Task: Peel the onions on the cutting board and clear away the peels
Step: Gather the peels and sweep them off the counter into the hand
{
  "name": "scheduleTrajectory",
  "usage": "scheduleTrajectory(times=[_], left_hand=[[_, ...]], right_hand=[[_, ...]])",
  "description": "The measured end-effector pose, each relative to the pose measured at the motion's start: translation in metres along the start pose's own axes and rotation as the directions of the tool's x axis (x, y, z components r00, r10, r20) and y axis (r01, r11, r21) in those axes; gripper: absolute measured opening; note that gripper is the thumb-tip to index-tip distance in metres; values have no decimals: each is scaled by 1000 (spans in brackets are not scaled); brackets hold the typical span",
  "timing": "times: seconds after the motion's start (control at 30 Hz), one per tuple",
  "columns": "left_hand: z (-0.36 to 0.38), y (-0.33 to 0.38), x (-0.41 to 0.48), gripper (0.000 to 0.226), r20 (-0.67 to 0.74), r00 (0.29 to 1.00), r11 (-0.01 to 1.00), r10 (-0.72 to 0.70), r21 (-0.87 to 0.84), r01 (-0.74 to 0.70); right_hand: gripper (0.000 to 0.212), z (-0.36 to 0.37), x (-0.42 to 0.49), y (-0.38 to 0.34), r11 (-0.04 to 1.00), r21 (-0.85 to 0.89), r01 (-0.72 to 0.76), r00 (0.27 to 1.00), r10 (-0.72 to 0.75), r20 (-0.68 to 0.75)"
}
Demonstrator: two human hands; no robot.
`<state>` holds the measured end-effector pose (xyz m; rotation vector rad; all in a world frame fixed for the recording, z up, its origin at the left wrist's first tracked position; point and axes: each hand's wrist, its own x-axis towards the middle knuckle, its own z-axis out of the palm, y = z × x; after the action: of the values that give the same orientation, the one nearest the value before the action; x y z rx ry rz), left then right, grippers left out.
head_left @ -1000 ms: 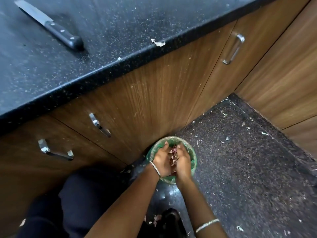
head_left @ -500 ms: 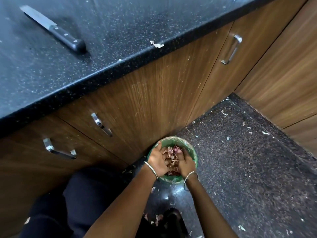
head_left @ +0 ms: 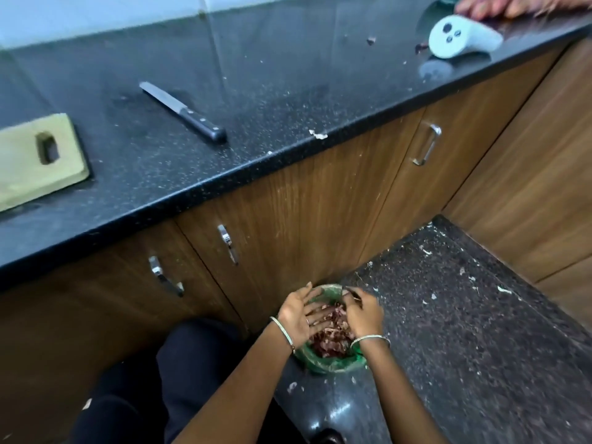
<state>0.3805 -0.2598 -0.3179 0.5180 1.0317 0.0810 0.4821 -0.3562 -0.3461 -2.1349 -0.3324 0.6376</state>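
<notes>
A small bin with a green liner [head_left: 330,363] stands on the floor against the cabinet. Reddish onion peels [head_left: 330,338] fill it. My left hand [head_left: 298,315] is spread flat over the bin's left side, fingers straight. My right hand [head_left: 362,312] hovers over the right side with its fingers bent down toward the peels; whether it holds any I cannot tell. On the counter at the far left lies the pale cutting board [head_left: 38,158] with nothing on its visible part. No onions are in view.
A black-handled knife [head_left: 184,112] lies on the dark counter [head_left: 288,100]. A white controller [head_left: 461,36] sits at the counter's right end, another person's hand [head_left: 512,6] beside it. Peel scraps dot the floor [head_left: 464,315]. Wooden cabinets [head_left: 304,203] rise behind the bin.
The camera has tilted up, bringing the cutting board and the controller into view. My hands have spread apart over the bin, the left now flat with straight fingers.
</notes>
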Motion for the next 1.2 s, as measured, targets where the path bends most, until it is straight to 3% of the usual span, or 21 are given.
scheduleTrajectory(times=[0.1, 0.33, 0.5, 0.67, 0.8, 0.87, 1.0, 1.2], left_hand=[[-2, 11, -25, 35, -23, 995, 993, 96, 70, -94], [-5, 43, -100, 26, 4, 907, 869, 421, 285, -405], [-28, 52, -159, 25, 40, 747, 669, 664, 414, -617], [-70, 57, -223, 17, 40, 501, 405, 864, 537, -740], [-102, 61, -282, 16, -19, 339, 288, 941, 571, -769], [-115, 62, -305, 16, -50, 291, 267, 955, 566, -780], [-128, 71, -339, 16, -109, 250, 269, 962, 531, -804], [-135, 114, -356, 15, -132, 194, 234, 972, 526, -818]], right_hand=[[15, -9, -24, -30, 989, 104, 102, 987, -87, -136], [16, -9, -86, -101, 911, 173, 374, 919, -339, -203], [16, -4, -134, -147, 831, 147, 536, 841, -512, -176], [15, 11, -189, -184, 704, 192, 684, 729, -671, -137], [16, 24, -231, -213, 611, 253, 750, 641, -765, -53], [15, 28, -242, -228, 565, 256, 784, 590, -807, -26], [12, 30, -231, -269, 520, 152, 841, 534, -842, -74], [19, 31, -168, -335, 572, -169, 803, 557, -820, -131]])
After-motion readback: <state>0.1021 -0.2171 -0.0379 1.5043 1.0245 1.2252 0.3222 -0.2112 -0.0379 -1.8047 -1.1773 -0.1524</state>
